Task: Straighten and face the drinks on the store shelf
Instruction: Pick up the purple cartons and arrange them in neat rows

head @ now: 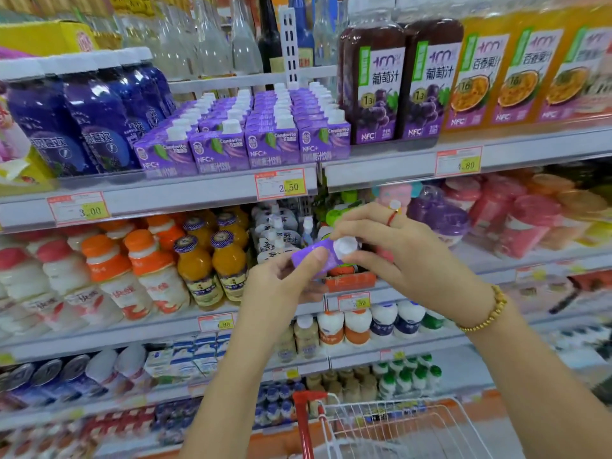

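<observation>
A small purple drink carton [319, 258] with a white cap is held in front of the second shelf. My left hand [288, 279] grips its body from below, thumb on top. My right hand [397, 256] holds its white cap end with the fingertips. Rows of the same purple cartons [245, 140] stand on the upper shelf above, caps up and labels facing out. The carton's lower part is hidden behind my left hand.
Dark blue bottles [82, 120] stand left of the cartons, grape juice bottles [377, 84] and orange juice bottles [516, 71] right. Orange-capped bottles [139, 270] and yellow juice bottles [212, 266] fill the shelf below. A white wire cart [397, 429] with a red handle sits low.
</observation>
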Demonstrator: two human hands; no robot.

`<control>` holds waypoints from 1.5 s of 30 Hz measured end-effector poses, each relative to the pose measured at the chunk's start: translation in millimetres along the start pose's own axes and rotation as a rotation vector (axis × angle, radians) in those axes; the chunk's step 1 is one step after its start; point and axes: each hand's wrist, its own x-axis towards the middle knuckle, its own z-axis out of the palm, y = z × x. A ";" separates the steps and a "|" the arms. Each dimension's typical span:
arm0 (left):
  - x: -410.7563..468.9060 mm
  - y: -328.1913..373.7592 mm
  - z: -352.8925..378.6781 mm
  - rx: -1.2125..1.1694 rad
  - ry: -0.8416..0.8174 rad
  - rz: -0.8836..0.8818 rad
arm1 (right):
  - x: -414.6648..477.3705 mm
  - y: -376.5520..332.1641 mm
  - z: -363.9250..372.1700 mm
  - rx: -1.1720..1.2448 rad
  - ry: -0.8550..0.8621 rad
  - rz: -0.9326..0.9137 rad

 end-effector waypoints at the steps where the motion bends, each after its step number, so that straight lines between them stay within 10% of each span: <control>1: -1.9 -3.9 1.3 -0.002 -0.005 -0.024 | -7.2 1.7 3.1 0.035 -0.016 0.036; 17: -17.7 -26.9 -9.5 -0.098 -0.347 -0.096 | -86.8 1.1 51.0 1.268 0.043 0.738; 29: -9.4 -32.3 -9.9 -0.152 -0.140 -0.291 | -65.8 -31.9 47.4 0.946 0.085 0.937; 38: -6.2 -27.1 -16.6 -0.016 -0.332 -0.426 | -67.5 -20.8 49.6 0.250 0.195 0.286; 45: -0.8 -31.4 -18.5 0.039 -0.226 -0.156 | -68.6 -16.9 33.4 0.780 0.183 0.564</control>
